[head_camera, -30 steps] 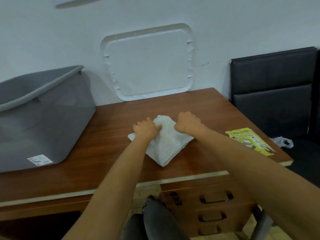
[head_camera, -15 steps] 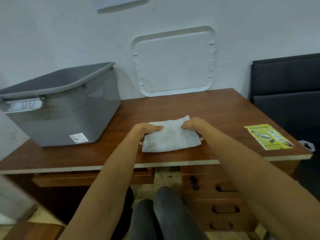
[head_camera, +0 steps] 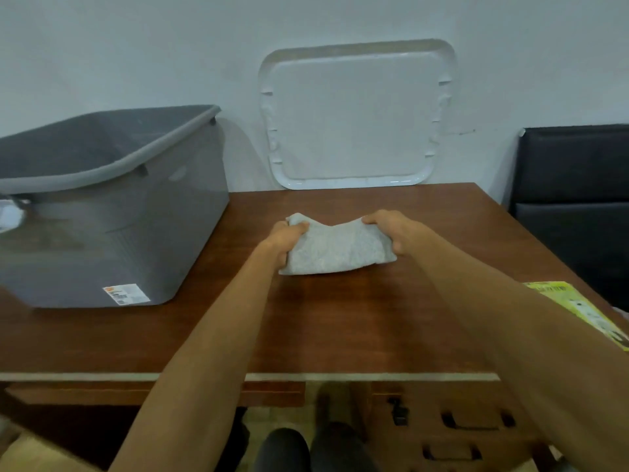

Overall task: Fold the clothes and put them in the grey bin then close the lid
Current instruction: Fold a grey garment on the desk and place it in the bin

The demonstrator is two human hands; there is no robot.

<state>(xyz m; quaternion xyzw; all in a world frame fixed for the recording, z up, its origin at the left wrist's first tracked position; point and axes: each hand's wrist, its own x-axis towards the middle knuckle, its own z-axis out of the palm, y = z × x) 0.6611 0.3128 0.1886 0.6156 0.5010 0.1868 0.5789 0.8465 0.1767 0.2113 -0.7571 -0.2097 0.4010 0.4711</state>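
Folded white cloth (head_camera: 337, 248) runs left-right mid-desk (head_camera: 340, 318), sagging in the middle. Left hand (head_camera: 284, 238) and right hand (head_camera: 391, 229) each have fingers curled round an end. Grey bin (head_camera: 112, 212) sits open at left; can't see what's inside. White lid (head_camera: 357, 114) leans on the wall.

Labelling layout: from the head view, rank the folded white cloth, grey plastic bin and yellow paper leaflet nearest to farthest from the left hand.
1. Folded white cloth, gripped by the left hand.
2. Grey plastic bin, on its left.
3. Yellow paper leaflet, far right.
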